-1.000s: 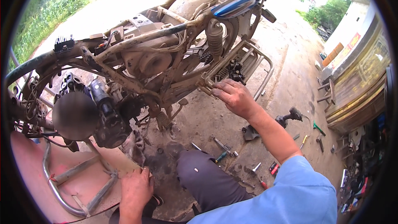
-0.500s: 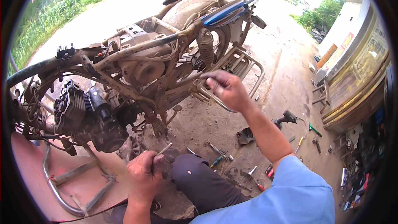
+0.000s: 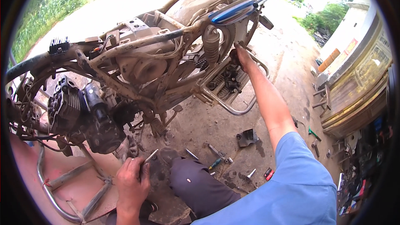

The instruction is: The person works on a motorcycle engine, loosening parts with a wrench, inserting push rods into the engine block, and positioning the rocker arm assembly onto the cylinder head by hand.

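Observation:
My left hand (image 3: 133, 181) is closed around a short, thin metal rod (image 3: 151, 155), which sticks out past the thumb, above my bent knee. My right hand (image 3: 242, 57) reaches out to the far end of the metal side rack (image 3: 241, 110), close to the rear wheel. Its fingers are dark and partly hidden, so I cannot make out whether they grip anything. Small black parts (image 3: 232, 80) lie in the rack beside that hand. The dusty motorcycle frame (image 3: 137, 46) stands in front of me. A finned engine (image 3: 71, 108) sits low at the left.
On the ground lie a wrench (image 3: 217, 152), a screwdriver (image 3: 215, 163), a bent black cover (image 3: 248, 137) and a green-handled tool (image 3: 313, 133). A pink panel (image 3: 33, 183) with a tubular metal guard (image 3: 43, 171) is at the left. A small wooden stool (image 3: 323, 98) stands right.
My right hand has moved away from me, from the rack's near side to its far end, with the arm stretched out. The left hand keeps the rod. The view has shifted slightly.

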A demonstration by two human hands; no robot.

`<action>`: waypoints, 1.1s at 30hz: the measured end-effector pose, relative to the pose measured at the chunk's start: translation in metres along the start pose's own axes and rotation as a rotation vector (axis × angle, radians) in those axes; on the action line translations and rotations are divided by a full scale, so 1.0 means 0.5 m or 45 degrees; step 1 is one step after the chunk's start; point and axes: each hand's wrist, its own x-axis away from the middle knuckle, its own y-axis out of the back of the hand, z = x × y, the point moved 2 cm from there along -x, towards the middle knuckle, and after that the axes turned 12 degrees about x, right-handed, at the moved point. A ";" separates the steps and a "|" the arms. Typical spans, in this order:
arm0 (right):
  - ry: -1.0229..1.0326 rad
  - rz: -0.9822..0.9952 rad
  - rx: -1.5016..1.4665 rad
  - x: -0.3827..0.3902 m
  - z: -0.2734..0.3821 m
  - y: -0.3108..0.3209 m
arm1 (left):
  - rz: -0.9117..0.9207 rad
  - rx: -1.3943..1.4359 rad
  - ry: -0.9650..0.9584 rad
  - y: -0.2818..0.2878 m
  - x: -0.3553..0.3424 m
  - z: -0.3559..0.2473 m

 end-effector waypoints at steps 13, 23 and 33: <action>-0.471 -0.021 -0.490 -0.048 -0.003 -0.008 | 0.131 -0.060 0.081 -0.018 0.010 -0.017; -0.197 0.189 0.052 -0.008 0.032 -0.043 | 0.178 -0.154 0.104 -0.019 0.011 0.004; 0.660 0.931 1.797 0.115 0.140 -0.165 | 0.188 -0.231 0.131 -0.009 0.017 0.010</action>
